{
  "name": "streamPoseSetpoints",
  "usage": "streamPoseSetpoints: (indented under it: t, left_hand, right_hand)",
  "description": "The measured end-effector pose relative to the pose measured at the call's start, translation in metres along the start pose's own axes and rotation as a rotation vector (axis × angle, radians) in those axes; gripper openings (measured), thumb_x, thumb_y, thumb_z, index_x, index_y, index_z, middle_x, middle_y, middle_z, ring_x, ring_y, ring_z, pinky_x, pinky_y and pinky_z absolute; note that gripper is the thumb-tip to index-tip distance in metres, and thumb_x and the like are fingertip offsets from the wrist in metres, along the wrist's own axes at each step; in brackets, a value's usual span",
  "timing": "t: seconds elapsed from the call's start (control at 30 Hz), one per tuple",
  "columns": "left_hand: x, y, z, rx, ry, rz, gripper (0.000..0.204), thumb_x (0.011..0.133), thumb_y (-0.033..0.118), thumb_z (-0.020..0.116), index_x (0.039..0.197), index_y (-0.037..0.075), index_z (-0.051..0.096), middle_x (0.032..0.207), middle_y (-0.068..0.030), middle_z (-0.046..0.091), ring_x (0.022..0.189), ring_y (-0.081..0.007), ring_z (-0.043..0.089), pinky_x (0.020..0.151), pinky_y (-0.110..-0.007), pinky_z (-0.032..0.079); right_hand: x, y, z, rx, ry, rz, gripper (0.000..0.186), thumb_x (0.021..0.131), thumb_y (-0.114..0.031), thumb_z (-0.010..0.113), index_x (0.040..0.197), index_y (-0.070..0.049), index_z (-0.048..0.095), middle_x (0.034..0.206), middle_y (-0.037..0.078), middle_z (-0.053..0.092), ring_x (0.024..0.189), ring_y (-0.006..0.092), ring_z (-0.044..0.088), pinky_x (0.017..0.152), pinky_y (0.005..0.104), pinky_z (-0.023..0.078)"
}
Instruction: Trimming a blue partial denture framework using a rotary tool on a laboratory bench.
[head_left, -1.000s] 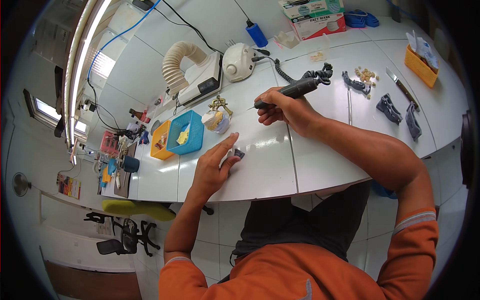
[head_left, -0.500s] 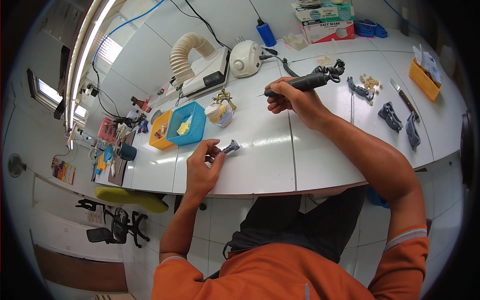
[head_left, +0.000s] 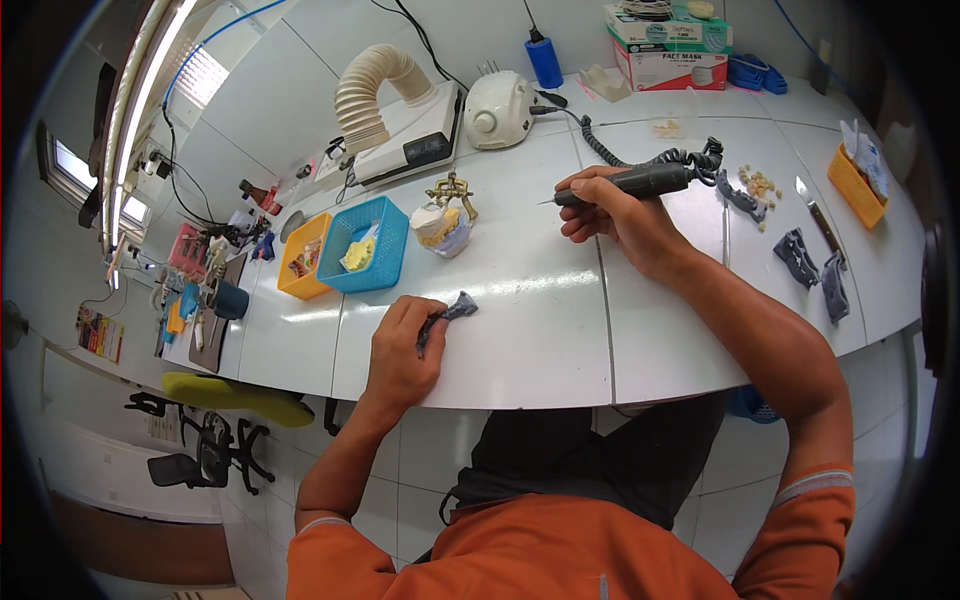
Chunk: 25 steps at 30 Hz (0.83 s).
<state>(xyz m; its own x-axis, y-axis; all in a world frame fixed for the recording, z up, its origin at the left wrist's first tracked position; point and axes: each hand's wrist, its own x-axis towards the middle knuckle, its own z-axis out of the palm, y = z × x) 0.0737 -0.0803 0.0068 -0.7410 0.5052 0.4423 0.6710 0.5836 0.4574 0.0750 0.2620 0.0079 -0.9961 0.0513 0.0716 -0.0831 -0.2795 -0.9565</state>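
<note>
My left hand (head_left: 402, 352) is closed round a small dark grey moulded piece (head_left: 461, 306), low over the white table's near part. One end of the piece sticks out past my fingers to the right. Held like a pen in my right hand (head_left: 628, 222) is a dark rotary handpiece (head_left: 648, 181), its thin bur pointing left and its coiled cord trailing behind. The bur is well apart from the grey piece. Beyond my left hand stands a dental model (head_left: 441, 232) on a brass-coloured articulator (head_left: 452, 188).
A blue basket (head_left: 388, 255) and an orange basket (head_left: 297, 237) stand left. Behind are a hose unit (head_left: 410, 148) and a white handpiece control box (head_left: 500, 112). On the right lie grey moulded pieces (head_left: 796, 258), small beige bits (head_left: 757, 184), a knife (head_left: 825, 228) and another orange basket (head_left: 857, 186).
The view has shifted slightly. My left fingers have closed more tightly round the grey piece, which has turned a little. My right hand keeps the same hold on the handpiece.
</note>
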Motion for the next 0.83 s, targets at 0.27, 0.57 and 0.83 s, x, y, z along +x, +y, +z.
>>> streamPoseSetpoints:
  t: [0.27,0.57,0.83]
  left_hand:
    - [0.035,0.005,-0.03,-0.044,-0.464,-0.172,0.047,0.082,0.018,0.092,0.118,0.002,0.066,0.097,-0.0091,0.07,0.084,-0.021,0.068,0.08,-0.034,0.057]
    - [0.077,0.003,-0.02,-0.229,-0.588,-0.006,0.026,0.092,0.011,0.083,0.109,0.0,0.067,0.088,-0.0053,0.07,0.073,-0.0133,0.066,0.069,-0.029,0.056]
    - [0.11,0.015,0.028,-0.549,-0.585,-0.185,0.033,0.104,0.011,0.067,0.134,-0.001,0.06,0.105,-0.0099,0.07,0.09,-0.0154,0.074,0.079,-0.027,0.061]
  right_hand:
    - [-0.003,-0.002,-0.001,0.0,0.014,0.026,0.038,0.101,-0.026,0.065,0.118,0.007,0.069,0.096,0.016,0.07,0.082,0.0221,0.074,0.077,0.0328,0.062]
    - [-0.002,-0.005,-0.005,0.019,0.03,0.051,0.038,0.102,-0.026,0.064,0.12,0.007,0.069,0.095,0.016,0.07,0.085,0.0228,0.074,0.08,0.0345,0.062]
    - [0.001,-0.005,-0.012,0.089,0.014,0.095,0.04,0.103,-0.025,0.064,0.126,0.008,0.065,0.104,0.019,0.071,0.089,0.0263,0.075,0.08,0.0357,0.061]
